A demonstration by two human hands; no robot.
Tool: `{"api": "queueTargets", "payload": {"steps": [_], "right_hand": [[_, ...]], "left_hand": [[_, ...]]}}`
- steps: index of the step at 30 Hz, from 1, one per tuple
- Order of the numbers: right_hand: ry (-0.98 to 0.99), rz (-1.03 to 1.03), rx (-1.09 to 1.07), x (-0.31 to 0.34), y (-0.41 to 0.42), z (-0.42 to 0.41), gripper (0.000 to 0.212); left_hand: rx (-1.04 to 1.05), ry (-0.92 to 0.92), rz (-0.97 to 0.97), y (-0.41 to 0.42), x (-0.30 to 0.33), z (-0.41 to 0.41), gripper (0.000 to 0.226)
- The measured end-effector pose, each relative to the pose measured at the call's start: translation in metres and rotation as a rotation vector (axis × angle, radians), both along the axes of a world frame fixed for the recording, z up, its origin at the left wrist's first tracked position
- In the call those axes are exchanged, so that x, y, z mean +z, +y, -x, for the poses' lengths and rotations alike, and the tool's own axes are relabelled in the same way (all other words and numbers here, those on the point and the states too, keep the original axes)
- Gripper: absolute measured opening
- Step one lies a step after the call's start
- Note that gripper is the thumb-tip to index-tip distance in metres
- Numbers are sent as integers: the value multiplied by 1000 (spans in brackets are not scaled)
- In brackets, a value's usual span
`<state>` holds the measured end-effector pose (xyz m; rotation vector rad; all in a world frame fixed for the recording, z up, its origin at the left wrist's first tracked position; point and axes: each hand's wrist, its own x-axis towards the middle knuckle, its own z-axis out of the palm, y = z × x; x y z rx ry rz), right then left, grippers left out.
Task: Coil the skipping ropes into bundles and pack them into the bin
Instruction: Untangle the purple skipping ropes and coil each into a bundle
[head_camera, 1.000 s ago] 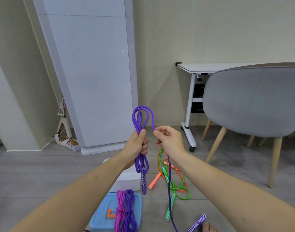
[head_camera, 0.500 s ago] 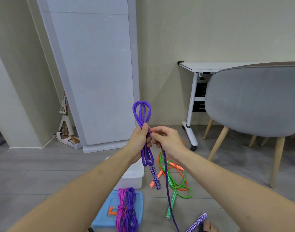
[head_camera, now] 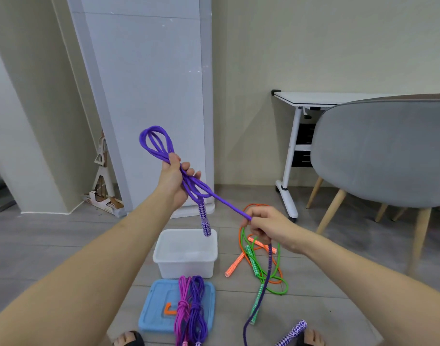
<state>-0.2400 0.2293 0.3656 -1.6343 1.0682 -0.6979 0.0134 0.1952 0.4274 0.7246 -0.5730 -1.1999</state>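
1. my left hand (head_camera: 172,181) grips the looped purple braided skipping rope (head_camera: 164,156), held up above the floor.
2. my right hand (head_camera: 266,227) pinches its taut free strand.
3. one patterned handle (head_camera: 206,223) hangs over the white plastic bin (head_camera: 186,267) on the floor.
4. two tied rope bundles (head_camera: 190,308) lie on the blue lid (head_camera: 151,310).

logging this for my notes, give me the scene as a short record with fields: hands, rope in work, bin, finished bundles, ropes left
left hand: grips the folded loops of the purple rope
right hand: pinches the rope's free strand, pulled out to the side
bin: white, on the floor, no rope in it
finished bundles: pink bundle and purple bundle on the blue lid
ropes left: orange rope and green rope, loose on the floor
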Motion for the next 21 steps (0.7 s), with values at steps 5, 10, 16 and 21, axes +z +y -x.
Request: {"api": "queueTargets", "payload": {"steps": [5, 10, 16, 21], "right_hand": [[32, -5, -53, -4, -1, 11, 22], [37, 123, -144, -2, -9, 16, 19], [55, 398, -54, 12, -10, 5, 17], [148, 593, -13, 23, -6, -9, 15]], "left_hand": [[-49, -39, 5, 2, 7, -16, 32], [-210, -249, -50, 11, 5, -7, 30], [-385, -472, -56, 21, -2, 11, 26], [-442, -533, -49, 26, -9, 23, 25]]}}
